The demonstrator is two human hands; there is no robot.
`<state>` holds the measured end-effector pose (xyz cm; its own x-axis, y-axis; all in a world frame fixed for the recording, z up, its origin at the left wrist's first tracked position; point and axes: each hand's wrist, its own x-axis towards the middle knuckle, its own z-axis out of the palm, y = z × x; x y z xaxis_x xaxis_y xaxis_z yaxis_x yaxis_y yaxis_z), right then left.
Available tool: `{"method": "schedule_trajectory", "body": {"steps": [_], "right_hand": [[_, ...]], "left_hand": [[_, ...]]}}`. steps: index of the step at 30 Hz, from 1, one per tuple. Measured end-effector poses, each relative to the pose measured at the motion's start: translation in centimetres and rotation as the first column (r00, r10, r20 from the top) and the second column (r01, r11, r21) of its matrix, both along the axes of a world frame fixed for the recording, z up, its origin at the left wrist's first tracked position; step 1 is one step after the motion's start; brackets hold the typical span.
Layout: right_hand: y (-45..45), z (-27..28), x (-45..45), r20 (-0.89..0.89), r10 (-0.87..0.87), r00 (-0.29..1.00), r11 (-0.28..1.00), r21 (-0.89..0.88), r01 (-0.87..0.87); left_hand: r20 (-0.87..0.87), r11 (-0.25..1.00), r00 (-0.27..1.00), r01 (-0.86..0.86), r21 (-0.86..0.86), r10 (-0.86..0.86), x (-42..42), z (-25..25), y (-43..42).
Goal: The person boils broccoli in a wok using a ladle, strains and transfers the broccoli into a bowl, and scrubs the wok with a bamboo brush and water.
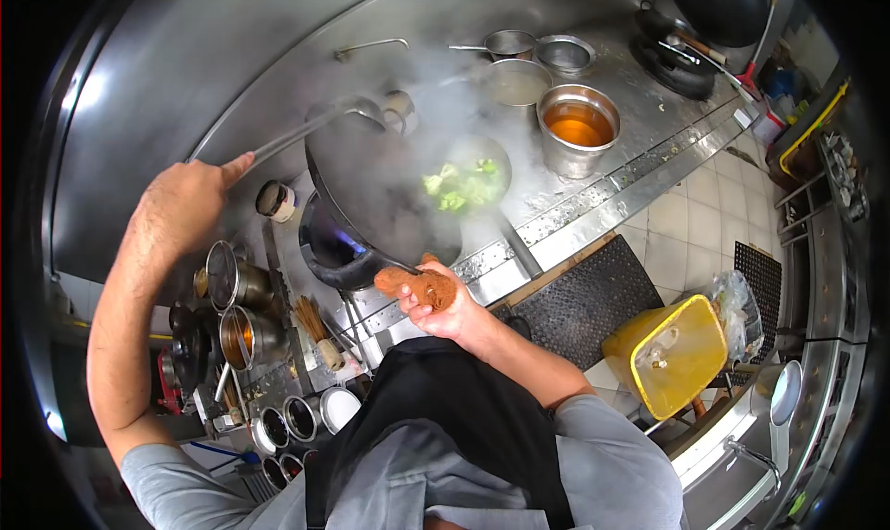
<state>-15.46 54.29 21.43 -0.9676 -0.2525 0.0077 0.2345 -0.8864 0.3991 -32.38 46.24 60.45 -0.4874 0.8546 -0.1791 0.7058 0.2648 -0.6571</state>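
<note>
Holding amber liquid (577,127), a pot (572,161) stands upright; the left hand (188,202) grips a ladle (301,133), the right hand (447,320) clasps brown cloth (434,292).

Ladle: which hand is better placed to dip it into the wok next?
Left, most likely: the left hand grips the ladle, raised by the wok. The right hand is busy holding a brown cloth at the wok's near edge.

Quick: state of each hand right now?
Left hand: closed, holding a long silver metal ladle, index finger along its handle.
Right hand: closed, holding a bunched reddish-brown cloth.
</note>
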Motion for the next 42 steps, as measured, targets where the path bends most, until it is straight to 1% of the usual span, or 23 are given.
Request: {"method": "schedule_trajectory", "body": {"steps": [1,5,9,10,13,16,17,19,21,23,25,27,29,31,32,33,34,36,37,39,40,41,42], "right_hand": [[0.0,0.1,-0.4,-0.056,0.004,0.998,1.000,0.001,-0.004],[-0.5,0.4,-2.4,-0.105,0.063,0.993,0.993,0.110,-0.051],[-1.3,0.1,-4.4,0.081,0.148,0.986,0.957,0.239,-0.163],[-1.8,0.1,-4.8,0.079,0.150,0.985,0.945,0.282,-0.167],[-3.9,-0.4,-6.1,0.205,0.118,0.972,0.867,0.456,-0.201],[-5.5,-2.8,-7.5,0.325,0.077,0.943,0.725,0.631,-0.277],[-5.8,-3.2,-7.9,0.354,0.066,0.933,0.674,0.674,-0.303],[-6.5,-3.7,-8.8,0.401,0.051,0.915,0.595,0.723,-0.350],[-7.2,-3.3,-9.6,0.449,0.017,0.893,0.501,0.770,-0.396],[-7.8,-4.4,-10.9,0.476,0.020,0.879,0.445,0.783,-0.434],[-8.0,-4.2,-12.3,0.519,-0.012,0.855,0.402,0.785,-0.471],[-8.3,-6.0,-14.2,0.505,-0.014,0.863,0.389,0.798,-0.460],[-7.7,-6.6,-16.0,0.503,-0.018,0.864,0.373,0.805,-0.461],[-7.5,-7.6,-17.9,0.484,-0.016,0.875,0.387,0.810,-0.441],[-7.5,-8.4,-19.0,0.492,-0.027,0.870,0.391,0.806,-0.444],[-7.1,-9.3,-19.9,0.501,-0.046,0.864,0.398,0.802,-0.445],[-6.5,-10.8,-20.6,0.490,-0.023,0.871,0.342,0.823,-0.454],[-6.4,-9.9,-20.1,0.509,-0.117,0.853,0.280,0.841,-0.463],[-5.6,-9.6,-19.4,0.515,-0.169,0.840,0.246,0.848,-0.470],[-3.9,-9.6,-16.4,0.415,-0.105,0.904,0.176,0.902,-0.394],[-3.2,-8.3,-14.2,0.355,-0.135,0.925,0.168,0.928,-0.332],[-2.1,-7.0,-11.1,0.316,-0.176,0.932,0.107,0.948,-0.301],[-1.5,-9.4,-8.6,0.188,-0.329,0.926,-0.024,0.978,-0.207]], "left_hand": [[-0.008,1.000,1.000,-0.012,0.006,0.012,0.2,0.6,0.2],[-0.036,0.998,0.998,-0.044,0.033,0.045,-0.2,1.3,-1.3],[-0.005,0.993,0.995,-0.096,0.071,0.096,-2.5,0.3,-6.3],[0.027,0.992,0.993,-0.119,0.048,0.118,-3.8,-0.3,-8.1],[0.164,0.956,0.951,-0.278,0.092,0.261,-6.7,-3.5,-14.5],[0.312,0.891,0.871,-0.435,0.128,0.380,-8.6,-7.9,-21.3],[0.327,0.847,0.830,-0.515,0.134,0.453,-8.7,-9.8,-23.0],[0.419,0.777,0.749,-0.613,0.142,0.514,-9.5,-13.9,-27.3],[0.595,0.649,0.656,-0.709,0.274,0.465,-9.2,-19.1,-31.3],[0.686,0.573,0.667,-0.695,0.435,0.289,-9.0,-26.2,-35.7],[0.911,0.246,0.337,-0.928,0.279,0.239,-6.5,-30.3,-35.3],[0.991,0.028,0.120,-0.993,0.118,0.067,-3.7,-32.1,-32.2],[0.984,0.013,0.108,-0.994,0.111,-0.140,-2.5,-35.5,-30.2],[0.957,0.028,0.002,-1.000,0.011,-0.290,-1.8,-33.2,-25.8],[0.929,0.075,-0.012,-0.997,0.016,-0.369,-2.2,-33.6,-24.7],[0.904,0.092,-0.043,-0.996,-0.004,-0.426,-2.5,-33.1,-23.1],[0.889,0.127,-0.062,-0.992,-0.004,-0.454,-2.8,-32.3,-21.4],[0.867,0.188,-0.120,-0.982,-0.031,-0.483,-3.2,-30.8,-18.0],[0.852,0.256,-0.144,-0.967,-0.013,-0.503,-3.4,-30.0,-15.9],[0.820,0.378,-0.239,-0.925,-0.030,-0.520,-3.4,-29.0,-11.8],[0.826,0.458,-0.293,-0.888,-0.048,-0.482,-3.1,-27.9,-9.4],[0.791,0.504,-0.372,-0.858,-0.094,-0.486,-2.7,-27.7,-6.9],[0.783,0.573,-0.412,-0.815,-0.088,-0.466,-2.6,-28.5,-4.6]]}}
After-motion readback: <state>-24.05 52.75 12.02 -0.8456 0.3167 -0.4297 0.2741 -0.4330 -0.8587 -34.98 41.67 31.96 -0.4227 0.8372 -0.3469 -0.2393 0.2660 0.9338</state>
